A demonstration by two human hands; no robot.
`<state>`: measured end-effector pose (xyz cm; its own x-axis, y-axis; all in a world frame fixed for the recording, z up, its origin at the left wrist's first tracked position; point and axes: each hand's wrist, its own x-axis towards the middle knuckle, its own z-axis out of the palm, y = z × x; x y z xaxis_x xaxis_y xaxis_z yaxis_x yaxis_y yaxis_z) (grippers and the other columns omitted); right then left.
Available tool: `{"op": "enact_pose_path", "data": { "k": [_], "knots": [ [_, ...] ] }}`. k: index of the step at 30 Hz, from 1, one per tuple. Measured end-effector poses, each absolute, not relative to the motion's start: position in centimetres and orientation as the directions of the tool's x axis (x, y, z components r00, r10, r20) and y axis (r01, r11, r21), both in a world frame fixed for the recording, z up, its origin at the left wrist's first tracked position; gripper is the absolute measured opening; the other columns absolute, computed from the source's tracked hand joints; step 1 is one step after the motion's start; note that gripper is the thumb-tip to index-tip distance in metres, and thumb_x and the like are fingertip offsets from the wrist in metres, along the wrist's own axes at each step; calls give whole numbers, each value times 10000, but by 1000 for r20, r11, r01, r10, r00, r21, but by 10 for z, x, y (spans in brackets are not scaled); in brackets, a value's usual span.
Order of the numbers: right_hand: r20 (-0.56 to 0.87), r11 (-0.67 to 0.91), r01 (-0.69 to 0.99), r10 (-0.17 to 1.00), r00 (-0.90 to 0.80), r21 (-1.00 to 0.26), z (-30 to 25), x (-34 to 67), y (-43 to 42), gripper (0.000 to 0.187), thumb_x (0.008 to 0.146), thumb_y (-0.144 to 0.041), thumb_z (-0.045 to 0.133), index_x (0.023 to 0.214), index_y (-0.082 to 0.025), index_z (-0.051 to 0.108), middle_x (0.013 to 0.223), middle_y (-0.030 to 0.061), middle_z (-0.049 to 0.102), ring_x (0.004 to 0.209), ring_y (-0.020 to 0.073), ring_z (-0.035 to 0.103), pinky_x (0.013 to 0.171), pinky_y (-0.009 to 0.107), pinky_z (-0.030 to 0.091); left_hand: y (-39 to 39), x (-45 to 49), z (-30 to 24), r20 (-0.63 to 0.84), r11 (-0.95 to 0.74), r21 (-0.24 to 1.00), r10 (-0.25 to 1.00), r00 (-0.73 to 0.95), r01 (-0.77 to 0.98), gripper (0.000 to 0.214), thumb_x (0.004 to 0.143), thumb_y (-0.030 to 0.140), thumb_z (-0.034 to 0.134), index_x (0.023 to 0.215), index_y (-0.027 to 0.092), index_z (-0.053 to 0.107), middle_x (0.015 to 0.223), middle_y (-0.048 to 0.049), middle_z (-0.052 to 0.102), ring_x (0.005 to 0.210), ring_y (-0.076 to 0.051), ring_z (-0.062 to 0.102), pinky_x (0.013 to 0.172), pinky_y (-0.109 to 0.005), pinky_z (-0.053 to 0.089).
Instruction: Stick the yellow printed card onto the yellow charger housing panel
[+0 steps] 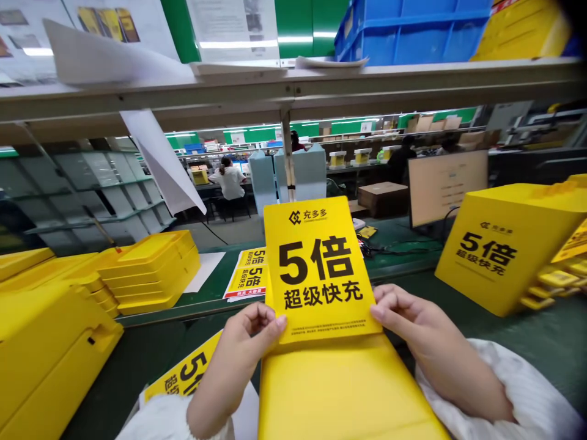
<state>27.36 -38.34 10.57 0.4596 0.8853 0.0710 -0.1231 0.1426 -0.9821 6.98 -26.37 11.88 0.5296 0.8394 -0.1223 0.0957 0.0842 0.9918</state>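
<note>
A yellow sticker (321,263) with large black print is held up by its two lower corners. My left hand (254,336) pinches the lower left corner between thumb and fingers. At the lower right corner, my right hand (408,324) pinches the other edge. Just below the sticker's bottom edge lies a plain yellow plastic casing (343,391), its near end cut off by the frame. Under my left forearm is a stack of similar printed sheets (183,373).
Stacked yellow casings (151,269) stand at the left, with a larger one (50,348) nearer. A casing bearing the same print (499,244) stands at right. Smaller printed labels (250,272) lie behind my left hand. A shelf (229,91) holding a blue crate (413,30) crosses above.
</note>
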Motion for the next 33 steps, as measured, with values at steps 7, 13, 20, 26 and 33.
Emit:
{"op": "enact_pose_path", "data": {
  "k": [7,13,20,26,33],
  "knots": [
    [2,51,-100,899,438,-994,102,272,-384,352,601,-435,732,528,-170,512,846,10,429,789,162,456,684,252,394,-265,69,115,-137,70,987,829,542,142,386,623,477,684,598,182,437,656,19,487,714,-165,504,638,-262,365],
    [-36,-24,-33,895,445,-999,92,275,-385,376,594,-458,716,517,-165,492,883,20,400,791,170,437,674,269,372,-266,68,109,-73,-6,990,834,547,141,352,643,378,676,534,167,417,754,15,401,767,-150,436,645,-241,337],
    [-83,-67,-53,891,447,-996,87,275,-382,398,576,-449,712,491,-165,446,899,19,386,812,176,429,673,267,367,-268,71,103,-97,54,994,838,536,96,337,619,314,692,507,162,414,808,7,376,802,-154,429,662,-242,355],
    [-93,-44,-120,893,441,-992,84,275,-381,372,607,-396,711,508,-155,446,902,8,356,729,132,414,612,237,361,-267,72,99,-112,119,993,854,509,20,348,576,316,733,490,156,436,810,7,373,814,-160,442,680,-256,387],
    [-115,-60,-135,888,446,-989,87,275,-381,365,575,-393,719,499,-159,449,899,11,366,750,144,415,620,241,362,-266,75,100,-125,133,991,855,504,20,345,564,314,740,479,152,447,810,6,385,802,-156,441,678,-255,399]
  ]
}}
